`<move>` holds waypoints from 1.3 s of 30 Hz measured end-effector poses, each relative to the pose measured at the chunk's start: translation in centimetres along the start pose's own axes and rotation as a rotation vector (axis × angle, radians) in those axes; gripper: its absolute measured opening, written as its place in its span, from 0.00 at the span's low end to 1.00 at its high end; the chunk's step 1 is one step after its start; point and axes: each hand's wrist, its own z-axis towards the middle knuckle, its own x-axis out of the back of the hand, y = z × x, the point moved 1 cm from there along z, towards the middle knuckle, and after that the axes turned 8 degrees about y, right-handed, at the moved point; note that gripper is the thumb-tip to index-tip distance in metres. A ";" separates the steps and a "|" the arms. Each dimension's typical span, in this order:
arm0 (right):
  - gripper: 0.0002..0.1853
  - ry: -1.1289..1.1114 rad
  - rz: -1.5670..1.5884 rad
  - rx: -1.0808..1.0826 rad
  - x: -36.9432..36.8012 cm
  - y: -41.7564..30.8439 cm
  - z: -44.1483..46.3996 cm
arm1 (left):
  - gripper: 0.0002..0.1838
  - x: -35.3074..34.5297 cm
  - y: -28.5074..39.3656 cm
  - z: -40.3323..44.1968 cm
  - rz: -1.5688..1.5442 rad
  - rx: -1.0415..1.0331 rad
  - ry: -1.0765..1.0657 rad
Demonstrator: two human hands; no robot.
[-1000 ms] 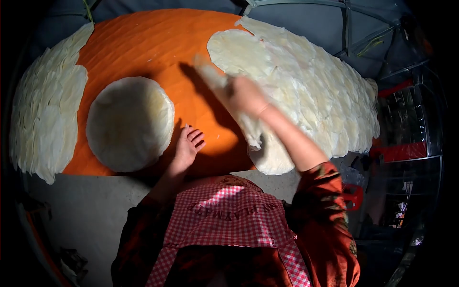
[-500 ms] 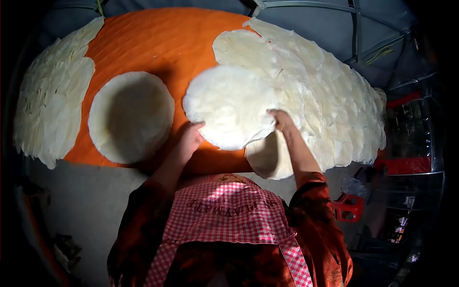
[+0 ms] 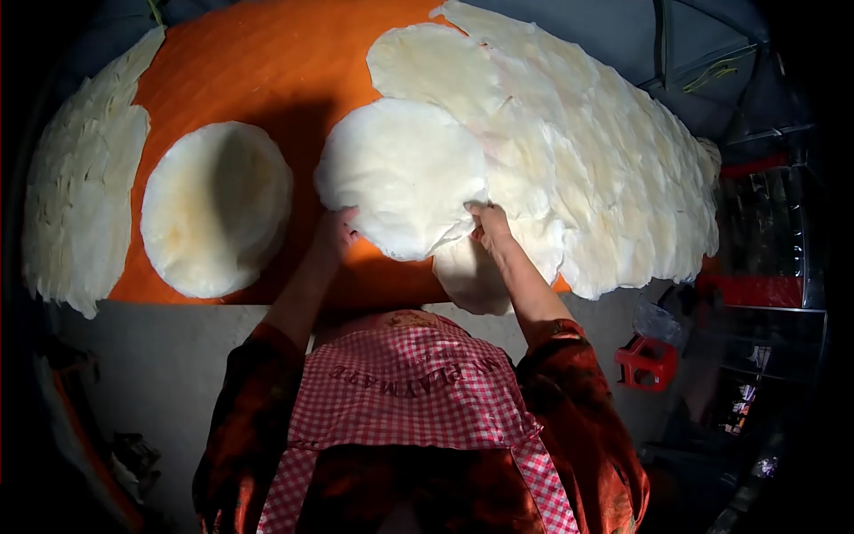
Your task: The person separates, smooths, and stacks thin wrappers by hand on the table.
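Note:
A thin round white sheet [image 3: 402,173] is spread between my two hands above the orange cloth [image 3: 267,67]. My left hand [image 3: 342,230] grips its lower left edge, fingers partly hidden by the sheet. My right hand [image 3: 488,226] pinches its lower right edge. To the left, a round pale stack [image 3: 216,209] with yellowish patches lies on the cloth, partly in shadow. Overlapping pale sheets [image 3: 605,169] cover the cloth's right side; one round sheet [image 3: 436,64] lies beyond the held one, and another [image 3: 476,278] hangs near the front edge below my right hand.
More overlapping sheets [image 3: 84,178] cover the cloth's left end. A red plastic stool [image 3: 647,363] stands on the grey floor at the right, beside a clear plastic bag [image 3: 659,322]. Metal framing and dark shelving are at the far right.
The sheet was a blur in my right hand, with my left hand open; now both hands hold it spread out. Over the last half second it has shifted slightly left and up in view.

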 end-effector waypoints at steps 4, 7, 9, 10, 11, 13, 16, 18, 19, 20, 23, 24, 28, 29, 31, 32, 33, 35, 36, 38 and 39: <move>0.10 0.027 -0.137 -0.069 -0.1 2.6 0.3 | 0.21 -1.2 0.5 -1.1 0.204 -0.039 -0.014; 0.20 -0.167 0.077 0.071 0.0 1.0 1.6 | 0.21 -1.9 0.7 0.6 0.093 -0.052 0.134; 0.26 -0.169 0.062 0.140 -1.5 -4.6 -2.4 | 0.21 -1.1 2.1 2.2 0.038 -0.077 0.035; 0.27 -0.140 0.038 0.178 -2.1 -6.5 -2.1 | 0.21 -1.6 5.2 1.1 0.119 -0.107 0.025; 0.26 -0.180 0.038 0.350 -3.6 -9.0 -3.8 | 0.20 -1.7 7.1 2.4 0.013 -0.206 -0.054; 0.24 -0.242 0.031 0.405 -8.3 -14.8 -9.7 | 0.18 -1.7 11.4 0.8 0.136 -0.690 -0.128; 0.21 -0.420 0.031 0.537 -15.3 -19.7 -16.3 | 0.17 -3.1 22.4 -6.7 -0.094 -0.614 -0.295; 0.25 -0.582 0.070 0.617 -19.4 -20.7 -18.9 | 0.12 -1.6 27.8 -10.8 -0.077 -0.693 -0.081; 0.26 -0.680 0.131 0.630 -21.4 -20.6 -20.6 | 0.10 -0.3 30.0 -12.8 -0.069 -0.726 0.028; 0.25 -0.743 0.142 0.605 -23.2 -19.9 -21.7 | 0.08 1.2 31.9 -14.7 -0.060 -0.758 0.140; 0.22 -0.846 0.039 0.559 -27.6 -15.1 -19.9 | 0.15 4.7 33.5 -20.3 -0.046 -0.817 0.271; 0.21 -0.894 -0.010 0.486 -28.8 -13.0 -19.2 | 0.17 5.2 33.0 -22.0 -0.078 -0.803 0.310; 0.17 -0.941 -0.019 0.206 -34.2 -0.8 -13.1 | 0.25 18.0 27.5 -19.3 -0.049 -0.744 0.335; 0.16 -0.809 -0.178 0.175 -34.6 1.5 -11.9 | 0.25 18.9 25.5 -19.3 -0.051 -0.674 0.354; 0.15 -0.663 -0.356 0.163 -35.0 4.1 -10.6 | 0.25 24.8 21.1 -16.1 -0.149 -0.562 0.446; 0.15 -0.650 -0.377 0.184 -35.2 4.8 -10.2 | 0.25 26.8 20.1 -15.2 -0.199 -0.509 0.487; 0.15 -0.635 -0.397 0.204 -35.2 4.8 -10.7 | 0.25 27.2 19.9 -15.4 -0.170 -0.514 0.518; 0.14 -0.630 -0.420 0.251 -35.4 3.9 -11.1 | 0.26 27.7 19.2 -15.1 -0.114 -0.514 0.564; 0.13 -0.627 -0.433 0.274 -35.2 3.4 -11.8 | 0.26 28.9 18.8 -14.9 0.065 -0.520 0.571; 0.13 -0.570 -0.569 0.333 -35.0 2.8 -12.3 | 0.24 30.4 19.0 -15.1 0.228 -0.460 0.630; 0.13 -0.543 -0.634 0.365 -35.1 2.3 -12.3 | 0.22 30.0 19.6 -15.6 0.208 -0.391 0.681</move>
